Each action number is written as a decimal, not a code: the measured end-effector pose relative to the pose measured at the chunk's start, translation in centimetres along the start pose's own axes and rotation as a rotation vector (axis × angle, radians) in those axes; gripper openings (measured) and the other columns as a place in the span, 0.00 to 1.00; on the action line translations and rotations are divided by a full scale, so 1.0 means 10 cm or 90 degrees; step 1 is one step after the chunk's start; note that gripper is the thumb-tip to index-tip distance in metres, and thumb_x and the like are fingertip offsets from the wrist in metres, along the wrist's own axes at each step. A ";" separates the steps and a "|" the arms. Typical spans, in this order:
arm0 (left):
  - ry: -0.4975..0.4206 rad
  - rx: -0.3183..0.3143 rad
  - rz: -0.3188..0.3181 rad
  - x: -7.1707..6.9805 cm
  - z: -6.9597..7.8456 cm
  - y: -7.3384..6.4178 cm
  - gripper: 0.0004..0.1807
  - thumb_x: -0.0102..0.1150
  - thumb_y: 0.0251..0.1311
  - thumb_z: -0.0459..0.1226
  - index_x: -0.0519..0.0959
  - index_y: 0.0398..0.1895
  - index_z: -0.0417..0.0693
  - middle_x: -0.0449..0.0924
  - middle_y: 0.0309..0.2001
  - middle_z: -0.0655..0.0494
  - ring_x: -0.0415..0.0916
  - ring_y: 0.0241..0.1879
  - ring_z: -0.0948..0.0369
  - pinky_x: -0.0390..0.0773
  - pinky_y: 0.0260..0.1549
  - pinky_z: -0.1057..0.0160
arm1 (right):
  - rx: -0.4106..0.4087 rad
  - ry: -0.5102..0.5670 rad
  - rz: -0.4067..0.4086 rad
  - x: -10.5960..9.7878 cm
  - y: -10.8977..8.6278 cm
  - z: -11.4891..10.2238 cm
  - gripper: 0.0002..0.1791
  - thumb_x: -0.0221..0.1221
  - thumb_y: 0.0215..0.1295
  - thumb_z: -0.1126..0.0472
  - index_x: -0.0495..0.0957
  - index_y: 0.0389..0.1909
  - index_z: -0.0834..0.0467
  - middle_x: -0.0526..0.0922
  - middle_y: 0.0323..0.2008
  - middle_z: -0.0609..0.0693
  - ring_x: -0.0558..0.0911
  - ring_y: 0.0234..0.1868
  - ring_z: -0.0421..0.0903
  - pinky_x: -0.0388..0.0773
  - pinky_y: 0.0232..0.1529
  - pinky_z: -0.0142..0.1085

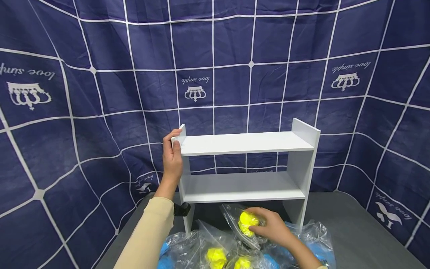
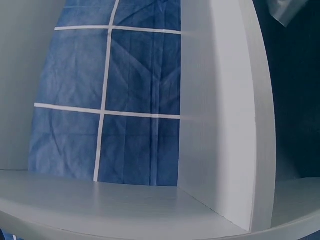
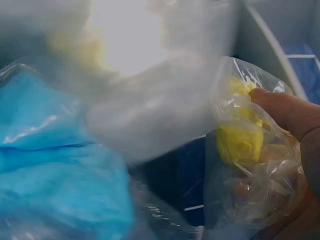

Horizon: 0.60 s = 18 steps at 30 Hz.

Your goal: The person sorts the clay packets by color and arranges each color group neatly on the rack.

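The left arm, in a pale sleeve (image 1: 147,231), reaches forward and up; the left hand (image 1: 173,158) stands at the top of the left side panel of a white shelf unit (image 1: 235,144). The right forearm enters from the near right, and the right hand (image 1: 273,226) is low, before the bottom opening of this unit, with its fingers directed to the left.

On the dark blue curtain (image 1: 231,45) behind, the words "love simple" can be read upside down, beside white crown drawings (image 1: 195,93).

The left fingers are bent over the side panel, and the thumb lies on the front of it, so the hand grips the panel. The right thumb and fingers are nearly closed and pinch a clear bag with yellow contents (image 1: 248,224).

The shelf unit stands near the far edge of the grey tabletop (image 1: 362,224), between its left and right edges. The held bag is in front of the unit's lower opening, above other clear bags with yellow contents (image 1: 216,257) and with blue contents (image 1: 317,248), which lie farther from the far edge.
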<state>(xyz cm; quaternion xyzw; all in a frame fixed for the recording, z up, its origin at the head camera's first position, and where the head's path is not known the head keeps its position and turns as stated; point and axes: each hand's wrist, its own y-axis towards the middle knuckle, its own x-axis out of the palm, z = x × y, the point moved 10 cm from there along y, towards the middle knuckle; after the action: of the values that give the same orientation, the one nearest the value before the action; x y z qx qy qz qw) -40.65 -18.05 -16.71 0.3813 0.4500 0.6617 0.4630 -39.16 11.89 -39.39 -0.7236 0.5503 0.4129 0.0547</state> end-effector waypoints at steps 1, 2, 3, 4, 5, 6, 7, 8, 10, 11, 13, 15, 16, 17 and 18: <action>-0.002 0.000 0.001 0.00 0.04 0.00 0.12 0.37 0.71 0.28 0.65 0.53 0.31 0.70 0.59 0.38 0.64 0.66 0.50 0.61 0.66 0.67 | -0.006 -0.004 0.007 -0.03 0.00 -0.03 0.27 0.68 0.54 0.48 0.76 0.57 0.43 0.81 0.55 0.44 0.82 0.53 0.50 0.81 0.46 0.34; -0.005 -0.001 0.002 0.01 0.07 0.01 0.12 0.37 0.71 0.27 0.64 0.53 0.30 0.70 0.58 0.36 0.64 0.66 0.48 0.61 0.65 0.68 | -0.013 -0.010 0.014 -0.06 -0.01 -0.06 0.27 0.68 0.54 0.48 0.76 0.57 0.43 0.81 0.54 0.43 0.82 0.52 0.49 0.80 0.45 0.33; -0.005 0.000 0.003 0.01 0.12 0.01 0.12 0.36 0.70 0.26 0.64 0.52 0.28 0.69 0.58 0.34 0.63 0.65 0.47 0.61 0.65 0.68 | -0.019 -0.017 0.019 -0.09 -0.01 -0.09 0.28 0.68 0.54 0.48 0.75 0.57 0.42 0.81 0.54 0.42 0.82 0.51 0.48 0.80 0.44 0.32; -0.006 0.000 0.003 0.02 0.16 0.01 0.12 0.36 0.70 0.25 0.63 0.52 0.26 0.69 0.57 0.32 0.63 0.65 0.46 0.61 0.65 0.68 | -0.025 -0.024 0.023 -0.12 -0.02 -0.12 0.27 0.68 0.54 0.48 0.75 0.57 0.42 0.81 0.54 0.41 0.82 0.51 0.48 0.80 0.44 0.32; -0.005 0.000 0.003 0.03 0.20 0.02 0.12 0.36 0.69 0.25 0.63 0.51 0.25 0.68 0.57 0.30 0.63 0.65 0.45 0.61 0.65 0.69 | -0.031 -0.028 0.025 -0.15 -0.02 -0.15 0.27 0.68 0.54 0.47 0.75 0.57 0.41 0.81 0.54 0.41 0.82 0.51 0.48 0.80 0.45 0.33; -0.006 0.001 0.005 0.03 0.24 0.02 0.12 0.36 0.69 0.24 0.63 0.51 0.24 0.68 0.56 0.28 0.63 0.64 0.44 0.61 0.65 0.69 | -0.038 -0.032 0.025 -0.17 -0.02 -0.19 0.27 0.68 0.54 0.47 0.75 0.57 0.41 0.81 0.54 0.40 0.82 0.52 0.48 0.80 0.46 0.35; -0.008 0.003 0.003 0.03 0.28 0.03 0.12 0.36 0.68 0.23 0.63 0.51 0.23 0.68 0.56 0.27 0.63 0.64 0.42 0.61 0.65 0.68 | -0.041 -0.036 0.022 -0.19 -0.02 -0.22 0.27 0.67 0.55 0.47 0.75 0.57 0.40 0.81 0.54 0.40 0.82 0.52 0.48 0.80 0.46 0.35; -0.006 0.006 0.003 0.03 0.28 0.03 0.12 0.36 0.68 0.23 0.63 0.51 0.22 0.67 0.56 0.27 0.63 0.64 0.42 0.61 0.65 0.68 | -0.043 -0.036 0.018 -0.21 -0.02 -0.25 0.27 0.67 0.55 0.46 0.75 0.57 0.40 0.80 0.55 0.38 0.82 0.53 0.48 0.80 0.47 0.36; -0.006 0.011 0.002 0.03 0.26 0.03 0.12 0.36 0.68 0.23 0.63 0.51 0.22 0.68 0.56 0.28 0.63 0.64 0.42 0.61 0.64 0.68 | -0.047 -0.032 0.007 -0.25 -0.02 -0.32 0.27 0.67 0.55 0.46 0.74 0.58 0.39 0.79 0.55 0.37 0.81 0.54 0.48 0.80 0.48 0.36; -0.006 0.014 0.002 0.02 0.23 0.03 0.12 0.36 0.68 0.23 0.63 0.51 0.23 0.68 0.57 0.29 0.63 0.64 0.42 0.61 0.65 0.68 | -0.050 -0.031 0.001 -0.26 -0.01 -0.35 0.27 0.67 0.55 0.45 0.74 0.58 0.39 0.79 0.56 0.36 0.81 0.55 0.48 0.80 0.49 0.36; -0.011 0.014 0.000 0.02 0.16 0.03 0.12 0.36 0.69 0.24 0.63 0.52 0.25 0.69 0.58 0.33 0.63 0.65 0.44 0.61 0.65 0.67 | -0.060 -0.026 -0.008 -0.30 -0.02 -0.42 0.27 0.67 0.55 0.45 0.74 0.58 0.39 0.79 0.56 0.36 0.80 0.56 0.48 0.80 0.47 0.34; -0.016 0.010 0.000 0.01 0.07 0.03 0.12 0.36 0.70 0.26 0.63 0.53 0.28 0.69 0.59 0.36 0.63 0.66 0.47 0.61 0.66 0.65 | -0.071 -0.019 -0.016 -0.33 -0.04 -0.48 0.27 0.66 0.55 0.46 0.74 0.58 0.39 0.79 0.56 0.36 0.79 0.57 0.48 0.80 0.46 0.32; -0.017 0.008 -0.001 0.01 0.03 0.02 0.12 0.36 0.70 0.27 0.64 0.53 0.30 0.69 0.59 0.38 0.63 0.66 0.48 0.60 0.66 0.65 | -0.076 -0.015 -0.020 -0.35 -0.05 -0.52 0.27 0.66 0.56 0.46 0.74 0.58 0.39 0.79 0.56 0.36 0.79 0.57 0.48 0.80 0.45 0.32; -0.017 0.007 -0.002 0.01 0.01 0.01 0.12 0.36 0.71 0.28 0.64 0.54 0.31 0.69 0.59 0.39 0.62 0.66 0.49 0.60 0.66 0.64 | -0.081 -0.017 -0.021 -0.37 -0.06 -0.55 0.27 0.66 0.56 0.45 0.74 0.58 0.39 0.79 0.56 0.36 0.79 0.57 0.47 0.80 0.46 0.32; -0.019 0.006 -0.004 0.02 -0.01 0.01 0.12 0.37 0.71 0.28 0.64 0.54 0.32 0.69 0.59 0.39 0.62 0.67 0.50 0.60 0.67 0.64 | -0.085 -0.017 -0.023 -0.40 -0.07 -0.58 0.27 0.66 0.56 0.45 0.74 0.58 0.39 0.79 0.56 0.36 0.79 0.57 0.47 0.80 0.46 0.33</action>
<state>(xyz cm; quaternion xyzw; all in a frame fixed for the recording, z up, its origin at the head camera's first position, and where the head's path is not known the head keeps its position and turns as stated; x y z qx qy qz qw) -40.81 -17.93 -16.68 0.3921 0.4475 0.6522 0.4697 -35.60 12.05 -33.24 -0.7298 0.5078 0.4572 0.0208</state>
